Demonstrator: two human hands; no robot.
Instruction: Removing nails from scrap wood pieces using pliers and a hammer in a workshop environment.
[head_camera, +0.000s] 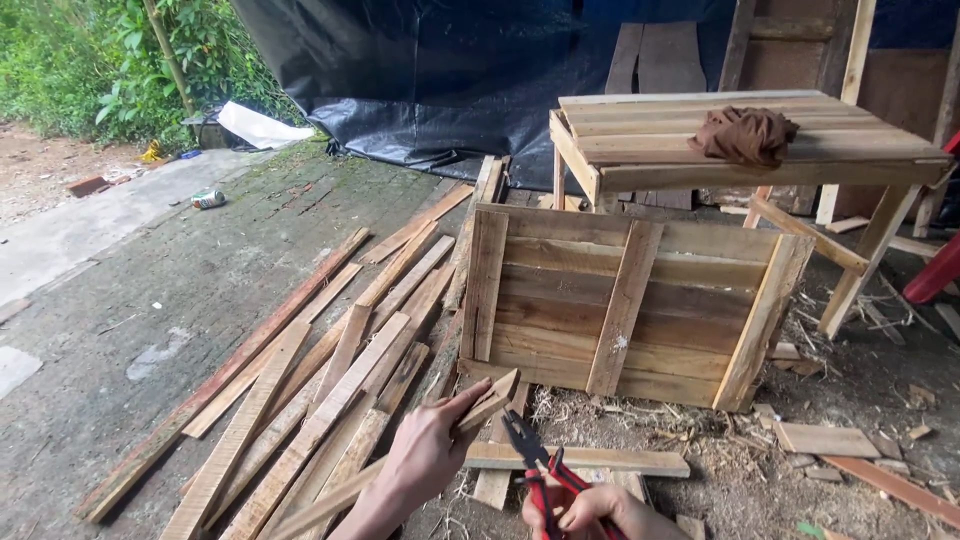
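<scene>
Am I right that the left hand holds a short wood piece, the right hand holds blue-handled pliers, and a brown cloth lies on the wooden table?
Not quite: in the head view the pliers in the right hand have red handles, not blue. The left hand does hold a short wood piece, and the brown cloth lies on the wooden table.

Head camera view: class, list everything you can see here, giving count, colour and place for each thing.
Small pale wooden offcut: one, held in left hand.
Red-handled black pliers: one, in right hand.
Slatted wooden crate panel: one, tan, upright at centre.
Rough plank table: one, pale, behind panel.
Crumpled brown cloth: one, on table.
Long wooden slats: many, tan, lying on ground left.
Black plastic tarp: one, hanging behind.
Crushed can: one, pale, far left ground.
Left hand: pinching offcut.
Right hand: gripping pliers.
</scene>
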